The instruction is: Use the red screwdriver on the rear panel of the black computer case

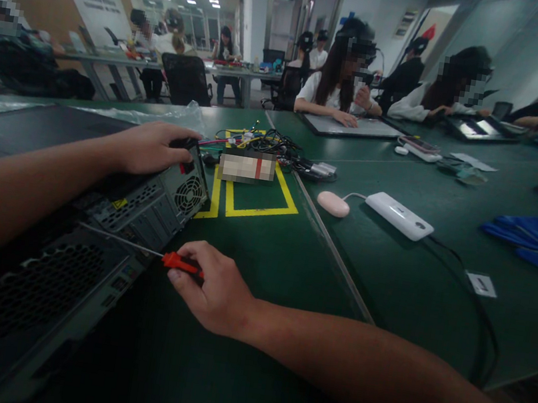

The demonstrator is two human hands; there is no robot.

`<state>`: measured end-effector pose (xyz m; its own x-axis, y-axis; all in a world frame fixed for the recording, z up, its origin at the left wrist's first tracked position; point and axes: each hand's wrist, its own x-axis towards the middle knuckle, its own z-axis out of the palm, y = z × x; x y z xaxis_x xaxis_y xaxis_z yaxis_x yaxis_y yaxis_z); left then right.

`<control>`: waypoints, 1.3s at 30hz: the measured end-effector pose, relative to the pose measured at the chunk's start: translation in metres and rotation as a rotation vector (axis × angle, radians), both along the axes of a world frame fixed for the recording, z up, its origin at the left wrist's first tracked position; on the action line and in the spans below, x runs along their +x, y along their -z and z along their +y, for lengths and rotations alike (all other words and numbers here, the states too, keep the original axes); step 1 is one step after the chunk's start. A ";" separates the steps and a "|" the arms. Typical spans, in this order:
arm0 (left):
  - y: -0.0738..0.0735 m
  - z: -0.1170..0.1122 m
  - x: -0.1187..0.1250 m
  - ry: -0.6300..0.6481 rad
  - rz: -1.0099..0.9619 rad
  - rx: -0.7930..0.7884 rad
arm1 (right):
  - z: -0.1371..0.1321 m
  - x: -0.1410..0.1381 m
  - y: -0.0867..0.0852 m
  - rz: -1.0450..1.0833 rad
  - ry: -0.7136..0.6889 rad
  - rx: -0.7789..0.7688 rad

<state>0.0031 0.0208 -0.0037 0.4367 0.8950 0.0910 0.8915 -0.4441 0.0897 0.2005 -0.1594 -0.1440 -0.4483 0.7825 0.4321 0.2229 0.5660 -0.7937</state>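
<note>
A black desktop computer case (46, 303) lies at the left, its grey metal back panel facing right, with a round fan grille and slot covers. My left hand (153, 147) grips its far upper corner, fingers bent over the edge; a small dark and red part shows beneath the fingertips. In my right hand (215, 288) is a screwdriver (179, 262) with a red and black handle, fingers closed round it. Its long shaft points left to the back panel; whether the tip touches a screw is too dark to tell.
Beyond the case lie bundled cables (277, 145) and a pale box (246, 166) by yellow tape squares (262, 214). Rightward are a pink oval object (333, 204), a white power strip (398, 215) and blue gloves (530, 242). Several people sit across the green table.
</note>
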 end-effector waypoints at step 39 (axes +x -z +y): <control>-0.005 -0.008 0.007 -0.058 0.026 -0.017 | 0.000 -0.001 0.004 0.039 -0.009 0.011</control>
<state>0.0098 0.0128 0.0010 0.3860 0.9202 0.0646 0.9178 -0.3902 0.0731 0.1990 -0.1592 -0.1482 -0.4383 0.7734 0.4580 0.1870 0.5769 -0.7951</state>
